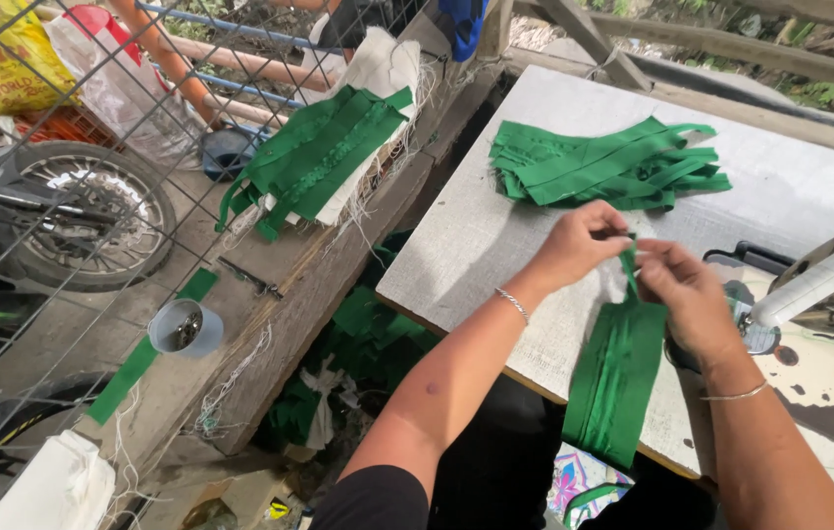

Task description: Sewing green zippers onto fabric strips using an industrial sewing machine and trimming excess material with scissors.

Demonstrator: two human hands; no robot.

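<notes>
both hands, left [582,240] and right [677,285], pinch the top end of a green strip [618,378] between fingertips, letting it hang over the table [476,245] edge, with the cut pile [613,162] kept behind within reach.

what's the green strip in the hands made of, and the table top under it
Green strip: looks like woven cloth, matte; it hangs limp over the table edge and folds in pleats between left hand and right hand. Table top: probably a painted or laminated board, pale grey, worn and scuffed.
</notes>
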